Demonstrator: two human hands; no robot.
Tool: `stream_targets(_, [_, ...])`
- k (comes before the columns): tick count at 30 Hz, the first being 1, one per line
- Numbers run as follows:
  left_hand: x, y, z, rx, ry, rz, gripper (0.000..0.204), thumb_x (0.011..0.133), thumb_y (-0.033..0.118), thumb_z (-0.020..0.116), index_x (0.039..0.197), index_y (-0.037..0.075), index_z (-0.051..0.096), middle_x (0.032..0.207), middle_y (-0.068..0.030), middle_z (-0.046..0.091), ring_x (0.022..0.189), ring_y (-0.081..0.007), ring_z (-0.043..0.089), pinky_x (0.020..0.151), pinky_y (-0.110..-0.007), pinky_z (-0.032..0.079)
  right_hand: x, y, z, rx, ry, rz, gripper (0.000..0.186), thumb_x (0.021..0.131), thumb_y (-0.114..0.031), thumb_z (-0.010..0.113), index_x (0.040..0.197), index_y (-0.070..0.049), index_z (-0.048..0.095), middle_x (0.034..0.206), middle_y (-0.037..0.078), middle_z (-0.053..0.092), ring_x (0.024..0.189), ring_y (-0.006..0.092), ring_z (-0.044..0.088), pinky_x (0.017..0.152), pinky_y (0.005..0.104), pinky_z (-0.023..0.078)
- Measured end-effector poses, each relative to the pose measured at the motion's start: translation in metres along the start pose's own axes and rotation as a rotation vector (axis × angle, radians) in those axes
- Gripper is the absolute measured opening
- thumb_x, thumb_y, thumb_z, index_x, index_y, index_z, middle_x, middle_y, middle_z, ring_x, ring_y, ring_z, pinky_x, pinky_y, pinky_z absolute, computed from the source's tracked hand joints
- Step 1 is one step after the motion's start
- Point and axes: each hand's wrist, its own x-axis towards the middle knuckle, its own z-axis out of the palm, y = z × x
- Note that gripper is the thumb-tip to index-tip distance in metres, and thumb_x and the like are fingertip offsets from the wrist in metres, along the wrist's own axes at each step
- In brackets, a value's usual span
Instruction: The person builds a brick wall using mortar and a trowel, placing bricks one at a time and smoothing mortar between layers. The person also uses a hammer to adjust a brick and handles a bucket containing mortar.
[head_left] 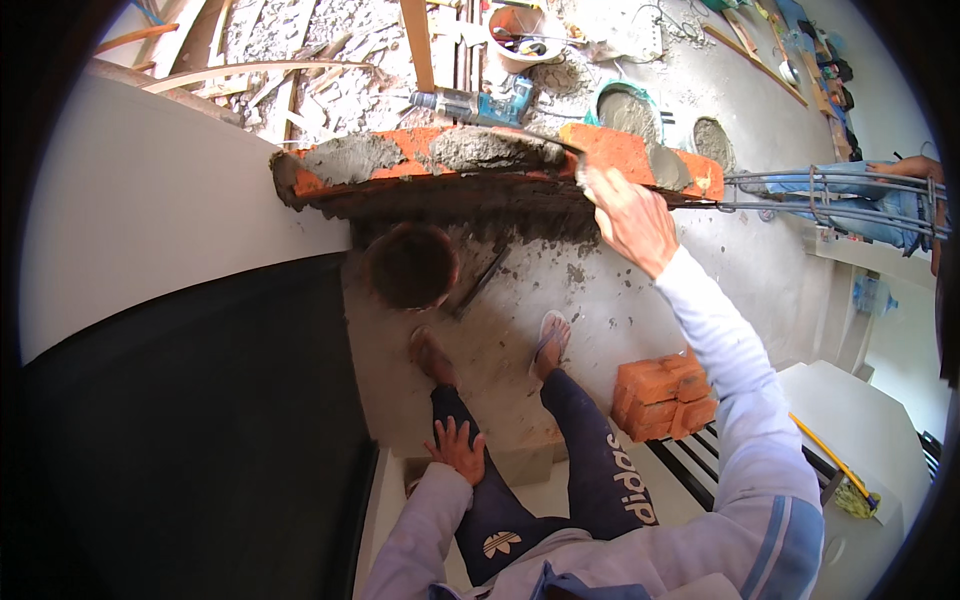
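Note:
My right hand [632, 215] is closed round the handle of a trowel [545, 138], whose thin dark blade reaches left over the top of a low brick wall [410, 150]. Grey wet mortar [495, 148] lies in lumps along the orange bricks, and more of it clings to the wall's near face. To the right of the blade, one orange brick [605, 148] shows a mostly bare top. My left hand [457, 450] rests on my left leg with its fingers spread, holding nothing.
Behind the wall are a blue power tool [478, 107], a white bucket [518, 50] of tools and a green tub [628, 108] of mortar. A dark round container [412, 266] stands near my feet. Bricks [665, 395] are stacked right. Steel bars [840, 190] extend toward another person [850, 180].

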Motion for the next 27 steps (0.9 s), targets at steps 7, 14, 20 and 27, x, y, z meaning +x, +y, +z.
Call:
stream_targets(7, [-0.001, 0.005, -0.005, 0.051, -0.008, 0.024, 0.057, 0.098, 0.048, 0.038, 0.138, 0.009, 0.047, 0.154, -0.0195, 0.024, 0.145, -0.0403, 0.009, 0.111, -0.068, 0.003, -0.063, -0.066, 0.08, 0.87, 0.137, 0.401, 0.037, 0.087, -0.021, 0.063, 0.117, -0.004, 0.051, 0.083, 0.022, 0.065, 0.074, 0.0389, 0.066, 0.065, 0.0446, 0.052])
stream_targets(14, [0.003, 0.005, -0.004, 0.097, -0.041, 0.026, 0.057, 0.097, 0.048, 0.038, 0.138, 0.009, 0.047, 0.154, -0.0194, 0.025, 0.145, -0.0394, 0.009, 0.111, -0.067, 0.002, -0.055, -0.082, 0.154, 0.733, 0.204, 0.488, 0.024, 0.095, -0.026, 0.054, 0.098, -0.004, 0.044, 0.078, 0.024, 0.063, 0.071, 0.0459, 0.06, 0.059, 0.0523, 0.047])
stream_targets(20, [0.006, 0.009, -0.018, 0.133, -0.081, 0.01, 0.058, 0.097, 0.049, 0.037, 0.139, 0.01, 0.047, 0.154, -0.0183, 0.024, 0.145, -0.0388, 0.009, 0.113, -0.065, 0.003, -0.08, -0.116, 0.112, 0.909, 0.147, 0.626, 0.024, 0.094, -0.019, 0.055, 0.106, -0.001, 0.046, 0.076, 0.024, 0.061, 0.072, 0.0468, 0.06, 0.06, 0.0501, 0.046])
stream_targets(27, [0.009, 0.003, -0.028, 0.15, -0.097, 0.051, 0.058, 0.097, 0.049, 0.038, 0.139, 0.01, 0.047, 0.155, -0.0173, 0.022, 0.146, -0.0375, 0.009, 0.113, -0.064, 0.004, -0.025, -0.11, 0.038, 0.663, -0.023, 0.491, 0.025, 0.095, -0.02, 0.048, 0.1, 0.003, 0.041, 0.088, 0.032, 0.059, 0.081, 0.047, 0.061, 0.069, 0.0525, 0.048])
